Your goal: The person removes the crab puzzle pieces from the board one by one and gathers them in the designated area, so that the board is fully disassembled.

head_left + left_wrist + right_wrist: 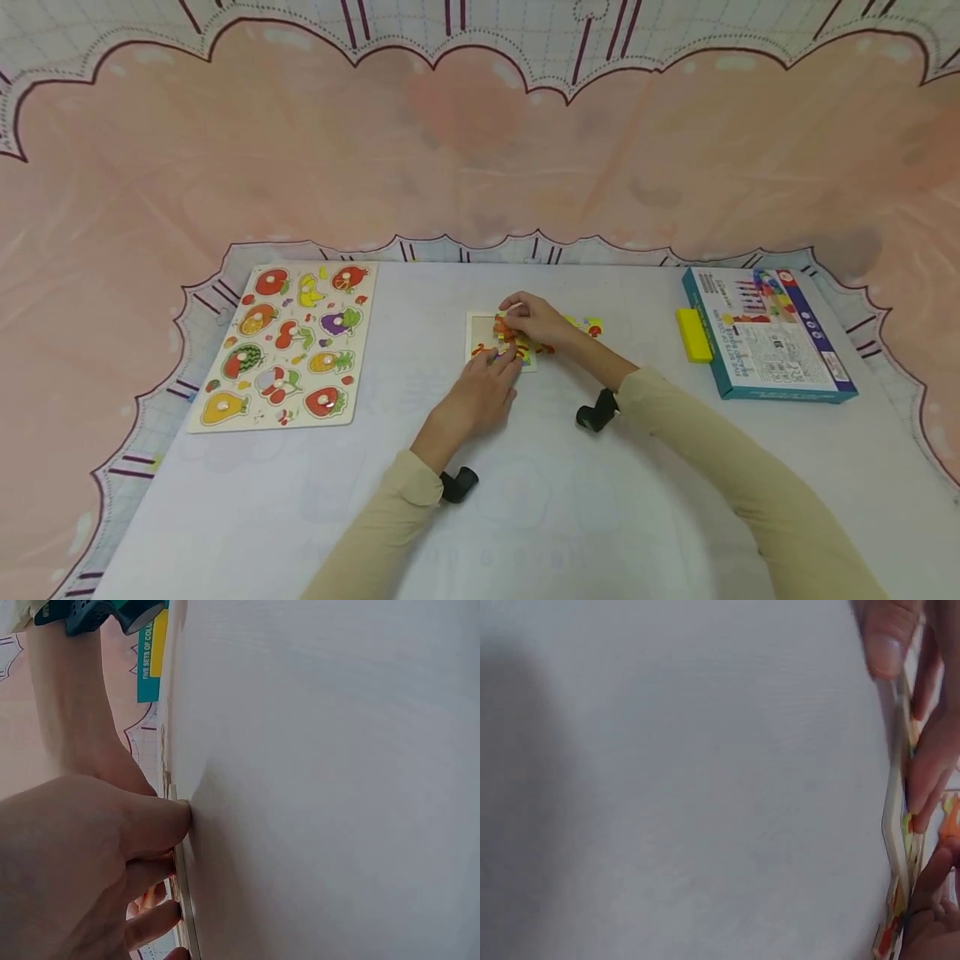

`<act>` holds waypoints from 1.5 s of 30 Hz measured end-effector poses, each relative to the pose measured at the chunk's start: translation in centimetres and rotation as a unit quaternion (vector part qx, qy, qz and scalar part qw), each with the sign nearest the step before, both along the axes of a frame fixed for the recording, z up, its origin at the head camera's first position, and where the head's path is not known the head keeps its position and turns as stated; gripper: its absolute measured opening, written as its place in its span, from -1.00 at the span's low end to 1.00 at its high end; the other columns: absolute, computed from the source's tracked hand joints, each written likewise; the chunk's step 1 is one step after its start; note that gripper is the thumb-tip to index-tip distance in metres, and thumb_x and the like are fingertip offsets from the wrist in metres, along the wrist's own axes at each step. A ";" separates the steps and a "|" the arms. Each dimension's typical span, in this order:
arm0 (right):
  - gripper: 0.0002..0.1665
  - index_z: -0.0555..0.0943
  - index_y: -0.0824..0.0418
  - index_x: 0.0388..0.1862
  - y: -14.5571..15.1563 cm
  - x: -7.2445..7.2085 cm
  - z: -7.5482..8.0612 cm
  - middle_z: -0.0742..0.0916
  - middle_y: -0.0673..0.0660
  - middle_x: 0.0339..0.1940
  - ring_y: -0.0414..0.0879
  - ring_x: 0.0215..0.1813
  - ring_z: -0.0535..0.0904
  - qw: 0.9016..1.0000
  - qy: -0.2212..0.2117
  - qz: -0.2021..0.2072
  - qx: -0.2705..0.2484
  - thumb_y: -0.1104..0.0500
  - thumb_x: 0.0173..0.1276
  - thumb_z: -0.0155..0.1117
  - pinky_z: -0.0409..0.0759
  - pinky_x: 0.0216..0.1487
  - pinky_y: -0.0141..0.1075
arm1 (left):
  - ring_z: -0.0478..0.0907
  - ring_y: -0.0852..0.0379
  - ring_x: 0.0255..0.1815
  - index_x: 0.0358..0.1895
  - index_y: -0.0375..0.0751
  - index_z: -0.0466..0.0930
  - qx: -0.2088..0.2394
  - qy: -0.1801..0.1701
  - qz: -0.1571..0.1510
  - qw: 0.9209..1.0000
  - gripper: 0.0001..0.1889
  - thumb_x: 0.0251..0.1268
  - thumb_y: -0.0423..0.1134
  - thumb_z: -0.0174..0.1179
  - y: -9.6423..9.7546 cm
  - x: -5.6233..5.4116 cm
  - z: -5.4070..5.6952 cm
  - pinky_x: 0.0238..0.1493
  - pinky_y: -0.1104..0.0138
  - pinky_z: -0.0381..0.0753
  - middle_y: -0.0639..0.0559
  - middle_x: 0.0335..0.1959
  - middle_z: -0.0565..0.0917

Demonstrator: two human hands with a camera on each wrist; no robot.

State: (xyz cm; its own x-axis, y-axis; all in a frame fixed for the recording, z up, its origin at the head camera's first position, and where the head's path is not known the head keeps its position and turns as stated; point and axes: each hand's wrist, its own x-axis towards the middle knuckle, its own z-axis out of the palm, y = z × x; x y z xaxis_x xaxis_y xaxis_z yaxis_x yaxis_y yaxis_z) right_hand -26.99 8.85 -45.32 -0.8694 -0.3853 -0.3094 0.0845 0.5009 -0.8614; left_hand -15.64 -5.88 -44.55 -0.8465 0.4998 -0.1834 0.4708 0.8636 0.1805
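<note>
A small puzzle board (481,327) with a pale bare part lies flat in the middle of the table. My left hand (480,393) rests over its near side, fingers extended onto the colourful pieces set in it; in the left wrist view the thumb touches the board's edge (185,904). Above the board, my right hand (536,321) pinches an orange puzzle piece (951,819) between thumb and fingertips. Other loose puzzle pieces (592,327) lie to the right of the board, partly hidden by the right hand and forearm.
A larger fruit peg puzzle (296,354) lies at the left of the white table (525,517). On the right are a teal-edged box (776,342) and a yellow block (693,336) against its left side. A patterned cloth (480,158) hangs behind.
</note>
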 end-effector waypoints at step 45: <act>-0.59 0.46 0.29 0.25 5.2 -0.2 0.6 0.65 0.27 0.08 -0.03 -0.05 0.56 0.999 0.030 -0.015 0.037 0.15 0.50 0.08 0.60 -0.02 -0.39 | 0.09 -0.10 0.54 0.48 -0.14 0.18 0.013 -0.006 0.008 1.000 -0.46 0.52 -0.12 -0.07 -0.1 0.3 0.5 0.52 0.05 0.15 0.00 0.58 0.10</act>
